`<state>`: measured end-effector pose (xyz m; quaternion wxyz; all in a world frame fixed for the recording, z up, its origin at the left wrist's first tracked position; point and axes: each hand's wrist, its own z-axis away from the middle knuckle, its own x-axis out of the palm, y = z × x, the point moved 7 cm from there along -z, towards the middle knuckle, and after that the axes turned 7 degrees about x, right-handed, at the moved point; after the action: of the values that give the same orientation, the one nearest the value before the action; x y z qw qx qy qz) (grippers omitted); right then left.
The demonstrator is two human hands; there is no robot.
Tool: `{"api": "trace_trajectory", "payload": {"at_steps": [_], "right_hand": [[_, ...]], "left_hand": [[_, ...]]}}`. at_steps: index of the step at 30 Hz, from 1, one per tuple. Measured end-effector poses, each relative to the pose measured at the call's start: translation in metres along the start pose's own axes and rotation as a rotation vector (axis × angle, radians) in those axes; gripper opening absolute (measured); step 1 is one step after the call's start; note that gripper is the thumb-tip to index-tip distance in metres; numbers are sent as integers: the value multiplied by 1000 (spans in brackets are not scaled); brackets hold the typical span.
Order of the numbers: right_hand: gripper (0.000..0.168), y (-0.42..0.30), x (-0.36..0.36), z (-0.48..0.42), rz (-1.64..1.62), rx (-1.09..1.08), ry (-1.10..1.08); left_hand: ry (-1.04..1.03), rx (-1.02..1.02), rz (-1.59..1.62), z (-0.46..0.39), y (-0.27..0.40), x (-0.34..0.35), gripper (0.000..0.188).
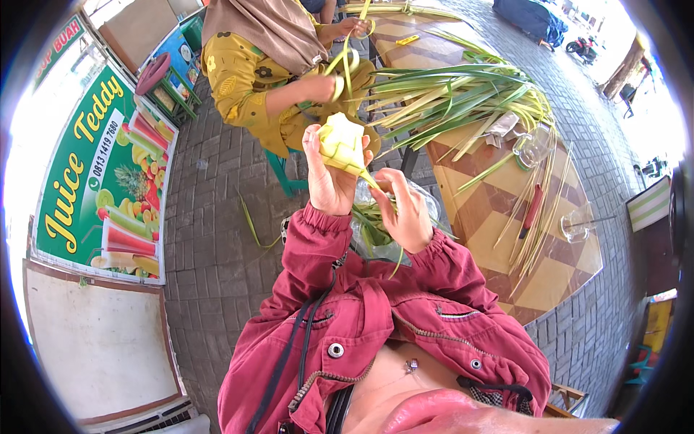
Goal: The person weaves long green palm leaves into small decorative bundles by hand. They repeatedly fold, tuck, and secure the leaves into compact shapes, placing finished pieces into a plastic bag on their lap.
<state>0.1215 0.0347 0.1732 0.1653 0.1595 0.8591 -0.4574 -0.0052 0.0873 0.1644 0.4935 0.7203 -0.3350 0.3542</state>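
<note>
A pale yellow-green pouch woven from palm leaf strips (342,141) is held up in front of my chest. My left hand (332,182) grips it from below and the side, with fingers partly hidden behind it. A loose leaf strip (370,179) runs from its lower right corner. My right hand (404,211) pinches that strip between thumb and fingers. Below my hands lies a clear plastic bag (425,196) with green leaf scraps (374,225) in it.
Right of me stands a table with a cube pattern (488,203), bearing a palm leaf pile (461,92), a red-handled knife (532,209), thin leaf ribs (542,233), a glass mug (534,149) and a glass with a straw (576,225). Opposite, a seated person (282,81) handles leaf strips.
</note>
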Motion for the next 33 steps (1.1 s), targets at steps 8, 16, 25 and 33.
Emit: {"api": "trace_trajectory", "payload": {"at_steps": [8, 16, 25, 33], "right_hand": [[11, -18, 12, 8, 112, -211, 73], [24, 4, -23, -9, -136, -57, -31], [43, -24, -35, -49, -144, -380, -210], [39, 6, -32, -34, 4, -452, -162]], "left_hand": [[-100, -68, 194, 0, -4, 0, 35], [-363, -69, -124, -1, 7, 11, 44], [-458, -164, -244, 9, -3, 18, 40], [-353, -293, -181, 32, -35, -3, 35]]}}
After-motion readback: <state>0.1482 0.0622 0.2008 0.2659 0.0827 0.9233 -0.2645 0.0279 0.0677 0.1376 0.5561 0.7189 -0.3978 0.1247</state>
